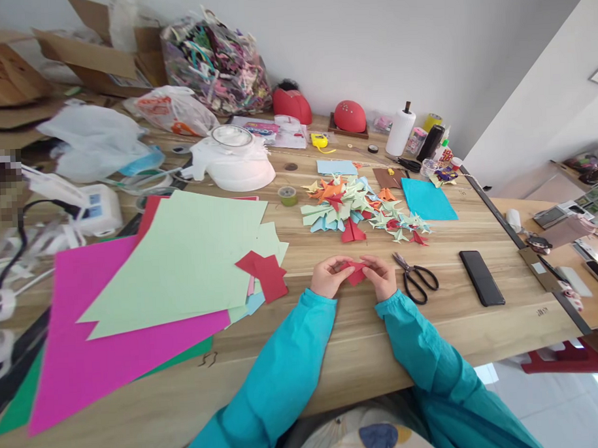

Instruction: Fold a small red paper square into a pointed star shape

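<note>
Both my hands rest on the wooden table (362, 339) and pinch one small piece of red folded paper (355, 272) between them. My left hand (327, 276) grips its left side with curled fingers. My right hand (380, 276) grips its right side the same way. Both arms wear teal sleeves. Just beyond my hands lies a pile of several folded paper shapes (360, 212) in green, orange, red and blue. Black-handled scissors (416, 279) lie right of my right hand.
Large pale green (182, 261) and magenta (82, 349) sheets cover the left, with red scraps (266, 274) on them. A black phone (481, 278) lies at right, a blue sheet (428, 200) behind it. White bowl (238, 161), tape roll (287, 195), bags and boxes crowd the back.
</note>
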Tool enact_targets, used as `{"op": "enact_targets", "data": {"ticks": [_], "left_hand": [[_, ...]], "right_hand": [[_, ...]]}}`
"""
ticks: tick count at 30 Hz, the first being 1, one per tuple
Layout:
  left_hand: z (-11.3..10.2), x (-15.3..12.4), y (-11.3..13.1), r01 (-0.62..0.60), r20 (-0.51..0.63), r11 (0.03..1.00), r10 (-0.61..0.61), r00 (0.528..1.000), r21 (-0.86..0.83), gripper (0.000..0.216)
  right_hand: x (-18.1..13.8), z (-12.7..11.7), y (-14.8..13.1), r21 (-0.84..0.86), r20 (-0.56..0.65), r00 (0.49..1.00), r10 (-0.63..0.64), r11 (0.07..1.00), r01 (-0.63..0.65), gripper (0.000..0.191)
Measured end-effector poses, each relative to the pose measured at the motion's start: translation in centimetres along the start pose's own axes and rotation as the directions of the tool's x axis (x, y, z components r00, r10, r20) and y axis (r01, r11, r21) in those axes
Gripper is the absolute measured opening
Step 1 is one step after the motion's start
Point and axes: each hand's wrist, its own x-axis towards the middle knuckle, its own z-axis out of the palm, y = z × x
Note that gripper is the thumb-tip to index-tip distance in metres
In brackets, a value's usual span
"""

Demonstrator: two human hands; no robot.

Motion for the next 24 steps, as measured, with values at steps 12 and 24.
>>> {"op": "enact_targets", "data": {"ticks": [12,24], "left_hand": [[-0.11,-0.1,0.19,-0.019,0.001,0.996,0.019,1.0,0.085,0.022],[0.1,-0.02,-0.32,0.029,0.038,0.998,-0.027,0.999,-0.051,0.018]], "right_hand": [[0.32,-0.11,0.72,-0.068,0.01,1.0,-0.006,0.998,0.007,0.012],[0.32,-0.37,0.37,0.008,0.015,0.999,0.052,0.999,-0.052,0.014]]}}
